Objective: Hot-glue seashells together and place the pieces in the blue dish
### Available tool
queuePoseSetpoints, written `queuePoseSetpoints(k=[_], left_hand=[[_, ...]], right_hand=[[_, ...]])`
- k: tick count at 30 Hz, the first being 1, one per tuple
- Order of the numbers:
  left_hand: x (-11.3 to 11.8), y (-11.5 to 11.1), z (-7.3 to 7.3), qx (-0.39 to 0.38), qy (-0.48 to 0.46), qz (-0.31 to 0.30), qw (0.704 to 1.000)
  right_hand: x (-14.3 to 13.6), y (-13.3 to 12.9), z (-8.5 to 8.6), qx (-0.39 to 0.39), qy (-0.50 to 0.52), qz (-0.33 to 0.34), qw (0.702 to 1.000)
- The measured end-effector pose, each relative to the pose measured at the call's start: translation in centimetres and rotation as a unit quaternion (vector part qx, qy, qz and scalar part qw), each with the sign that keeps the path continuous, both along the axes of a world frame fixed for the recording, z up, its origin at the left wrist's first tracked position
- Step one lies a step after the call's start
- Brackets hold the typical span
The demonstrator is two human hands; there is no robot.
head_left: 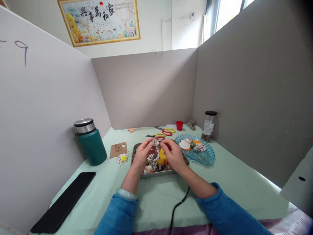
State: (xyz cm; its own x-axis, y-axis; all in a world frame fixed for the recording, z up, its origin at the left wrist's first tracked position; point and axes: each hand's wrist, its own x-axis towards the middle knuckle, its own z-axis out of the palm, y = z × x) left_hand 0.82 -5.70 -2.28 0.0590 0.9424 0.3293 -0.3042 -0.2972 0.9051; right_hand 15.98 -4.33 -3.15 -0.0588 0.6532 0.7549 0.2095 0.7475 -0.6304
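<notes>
Over the tray, my left hand (144,152) pinches a small greyish-white shell-like piece (155,142) between thumb and fingertips. Close beside it, my right hand (173,153) has its thumb and fingers pressed together; whatever is between them is too small to make out. Below both hands sits a metal tray (151,175) full of shells (152,160) and other small pieces. A yellow object (162,158), its kind unclear, lies among them, partly behind my right hand.
A blue scalloped dish (209,156) holds discs and shells. Scissors (168,130), a red cup (179,125) and a jar (209,125) stand farther back. At left are a green bottle (91,143), a brown card (118,150), a decorated disc (122,158) and a black slab (66,202). A black cord (177,205) runs in front.
</notes>
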Motion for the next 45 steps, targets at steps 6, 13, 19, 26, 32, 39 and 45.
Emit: queuePoseSetpoints(k=[6, 13, 19, 26, 32, 39, 45], left_hand=[[0.15, -0.02, 0.15, -0.005, -0.001, -0.002, 1.0], [0.29, 0.08, -0.1, -0.014, 0.026, 0.011, 1.0], [0.34, -0.27, 0.41, -0.019, 0.016, 0.019, 1.0], [0.29, -0.37, 0.5, -0.034, -0.008, 0.013, 0.999], [0.09, -0.23, 0.26, -0.032, -0.009, 0.004, 0.999], [0.17, -0.09, 0.24, -0.044, -0.008, 0.003, 0.999], [0.0, 0.16, -0.14, -0.047, -0.009, -0.005, 0.999]], right_hand=[[-0.13, 0.01, -0.05, 0.006, -0.012, 0.028, 1.0], [-0.2, -0.18, 0.05, 0.013, -0.028, 0.044, 0.999], [-0.17, -0.3, 0.17, 0.021, -0.024, 0.02, 0.999], [-0.14, 0.16, -0.29, 0.008, -0.032, 0.033, 0.999], [-0.08, 0.1, -0.11, 0.02, -0.049, 0.028, 0.998], [-0.18, -0.3, 0.1, 0.04, -0.068, 0.005, 0.997], [-0.16, -0.41, 0.07, 0.052, -0.082, 0.003, 0.995]])
